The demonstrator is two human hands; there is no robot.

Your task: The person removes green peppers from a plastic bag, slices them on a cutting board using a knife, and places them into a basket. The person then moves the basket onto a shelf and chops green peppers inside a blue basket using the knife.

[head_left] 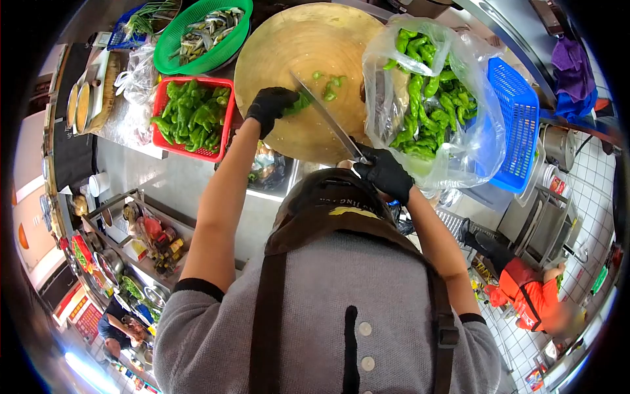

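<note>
My left hand, in a black glove, is closed around a green pepper on the round wooden chopping board. In my right hand, also gloved in black, is the handle of a knife. The blade slants up and left across the board, its tip just right of the pepper. Several cut pepper pieces lie beyond the blade. To the left stands a red basket of green peppers. A clear plastic bag of more green peppers sits on the right.
A green basket of small fish is at the far left. Beside the bag is a blue basket. Below right is a person in red; another person is at lower left. Shelving with bottles stands left.
</note>
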